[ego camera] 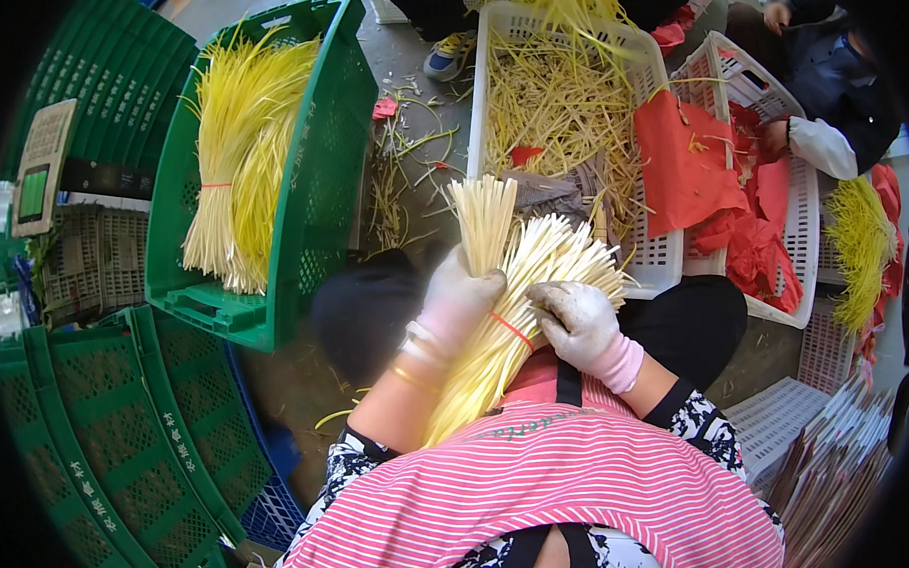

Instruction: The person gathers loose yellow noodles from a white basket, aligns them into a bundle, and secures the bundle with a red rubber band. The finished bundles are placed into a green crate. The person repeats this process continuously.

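My left hand point(466, 284), in a whitish glove, grips a small bunch of pale stalks point(483, 217) whose cut ends point away from me. Across my lap, under and beside it, lies a larger bundle of yellow-white stalks, likely blanched chives point(521, 301), with a red band point(511, 330) around it. My right hand point(573, 318), gloved too, has its fingers bent against the right side of this bundle near the cut ends; whether it pinches a stalk is hidden. More banded yellow bundles point(237, 164) lie in a green plastic crate point(289, 195) at the left.
A white plastic crate point(669, 261) of stalk scraps stands ahead. Right of it, another white crate point(805, 251) holds red wrapping point(684, 164); a person's hand point(773, 137) reaches there. Green crates point(112, 422) stand at the left, and yellow stalks point(857, 245) lie far right. Scraps litter the floor.
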{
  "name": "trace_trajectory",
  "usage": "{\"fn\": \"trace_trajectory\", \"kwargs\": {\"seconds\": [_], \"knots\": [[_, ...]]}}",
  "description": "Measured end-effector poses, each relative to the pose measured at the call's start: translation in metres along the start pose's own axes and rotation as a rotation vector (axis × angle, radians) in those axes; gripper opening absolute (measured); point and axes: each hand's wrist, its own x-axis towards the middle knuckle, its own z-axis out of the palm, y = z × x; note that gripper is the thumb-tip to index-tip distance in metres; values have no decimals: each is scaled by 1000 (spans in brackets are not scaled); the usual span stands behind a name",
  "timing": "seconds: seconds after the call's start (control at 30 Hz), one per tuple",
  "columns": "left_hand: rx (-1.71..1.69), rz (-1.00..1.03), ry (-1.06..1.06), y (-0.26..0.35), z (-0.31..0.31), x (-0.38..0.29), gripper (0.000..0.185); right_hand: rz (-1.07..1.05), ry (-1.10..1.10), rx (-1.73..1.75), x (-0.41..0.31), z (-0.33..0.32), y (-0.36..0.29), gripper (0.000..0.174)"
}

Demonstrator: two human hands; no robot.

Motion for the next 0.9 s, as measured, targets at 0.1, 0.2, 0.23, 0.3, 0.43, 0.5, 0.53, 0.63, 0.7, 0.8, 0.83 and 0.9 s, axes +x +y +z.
{"fn": "trace_trajectory", "kwargs": {"seconds": [0.1,0.2,0.23,0.3,0.43,0.5,0.53,0.63,0.7,0.8,0.83,0.9], "knots": [[69,-41,-18,-1,-3,1,37,-8,13,5,0,2,-2,22],[20,-92,-64,-2,-4,2,36,-18,27,1,-2,5,0,22],[-17,-81,-77,-2,-5,1,35,-26,34,13,-3,5,1,22],[-204,-102,-80,-4,-4,0,35,-16,39,0,-5,4,1,23],[-483,-118,-85,-11,-7,-2,38,100,23,105,-5,1,-3,22],[-469,-87,-115,-15,-11,-2,37,410,-14,404,-1,-2,-6,26],[-460,-71,-122,-16,-12,-2,37,551,23,651,4,-3,-6,25],[-385,-94,-114,-18,-13,0,38,808,77,926,22,-16,-4,23],[-441,-79,-141,-18,-13,0,39,790,-43,806,36,-25,-1,31],[-437,-45,-191,-15,-14,0,43,819,-115,806,52,-30,1,37],[-422,-22,-208,-14,-14,0,44,786,-143,881,55,-30,1,38],[-385,-21,-218,-12,-13,-1,46,747,-127,913,60,-26,2,34]]}}
